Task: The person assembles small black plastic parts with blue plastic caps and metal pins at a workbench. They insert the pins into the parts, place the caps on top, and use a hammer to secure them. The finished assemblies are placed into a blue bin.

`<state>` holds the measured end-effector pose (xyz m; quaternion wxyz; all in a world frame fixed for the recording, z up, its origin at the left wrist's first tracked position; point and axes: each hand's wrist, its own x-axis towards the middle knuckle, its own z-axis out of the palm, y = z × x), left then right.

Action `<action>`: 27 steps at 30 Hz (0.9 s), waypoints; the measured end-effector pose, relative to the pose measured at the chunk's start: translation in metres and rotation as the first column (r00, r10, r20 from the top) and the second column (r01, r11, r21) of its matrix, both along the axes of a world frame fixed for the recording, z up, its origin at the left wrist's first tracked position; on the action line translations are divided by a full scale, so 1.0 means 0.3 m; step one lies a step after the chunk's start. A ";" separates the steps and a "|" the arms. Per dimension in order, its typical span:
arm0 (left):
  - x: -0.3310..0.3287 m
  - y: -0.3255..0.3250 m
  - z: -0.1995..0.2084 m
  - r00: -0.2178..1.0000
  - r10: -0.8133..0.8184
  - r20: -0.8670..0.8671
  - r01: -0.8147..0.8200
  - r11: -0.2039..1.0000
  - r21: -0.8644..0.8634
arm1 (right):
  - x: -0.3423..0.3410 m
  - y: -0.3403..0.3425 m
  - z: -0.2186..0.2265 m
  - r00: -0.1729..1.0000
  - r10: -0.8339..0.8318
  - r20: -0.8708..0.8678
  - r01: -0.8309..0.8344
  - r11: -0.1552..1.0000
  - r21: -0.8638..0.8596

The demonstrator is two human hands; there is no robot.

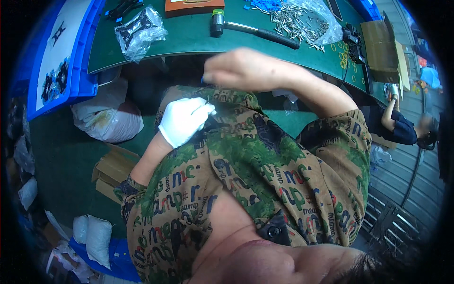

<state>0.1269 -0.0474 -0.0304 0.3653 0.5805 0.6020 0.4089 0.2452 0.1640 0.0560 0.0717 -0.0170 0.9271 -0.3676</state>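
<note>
Hands meet the eye near the middle of the frame, in front of the person's patterned shirt (246,156). The left hand (186,120), in a white glove (177,128), has its fingers curled together; whether they pinch anything cannot be told. The bare right hand (236,68) is above it, blurred, fingers bent inward, its grip equally unclear. A small blue item (203,80) shows just beside its fingertips, slightly above centre. Across the top, a green workbench (189,43) bears a black-handled hammer (255,31), a clear-bagged black part (140,31) toward the upper left, and loose metal pins (293,26) toward the upper right. A blue tray (79,61) stands at upper left; a co-worker (399,125) is at the right edge.
</note>
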 end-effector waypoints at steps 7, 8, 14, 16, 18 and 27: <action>-0.002 -0.009 -0.022 0.994 0.044 0.099 -0.047 0.999 0.025 | 0.044 0.011 -0.032 0.999 -0.011 0.047 0.011 1.000 -0.006; -0.004 -0.009 -0.023 0.998 0.037 0.047 -0.038 0.999 0.019 | 0.049 -0.004 -0.038 0.996 0.012 0.091 -0.010 1.000 -0.019; -0.010 -0.014 -0.024 0.999 0.013 -0.029 -0.012 0.998 0.054 | 0.056 -0.017 -0.093 0.995 0.036 0.093 -0.030 0.997 -0.065; -0.007 -0.014 -0.013 0.999 0.031 0.009 -0.031 1.000 0.003 | 0.057 -0.023 -0.085 0.994 0.052 0.097 -0.044 0.996 -0.082; -0.012 -0.010 -0.012 0.998 0.025 0.053 -0.023 0.999 -0.031 | 0.057 -0.026 -0.080 0.992 0.072 0.103 -0.066 0.996 -0.065; -0.011 -0.009 -0.026 0.999 -0.019 -0.039 0.020 0.999 0.038 | 0.043 -0.031 -0.061 0.989 0.111 0.098 -0.108 0.994 -0.032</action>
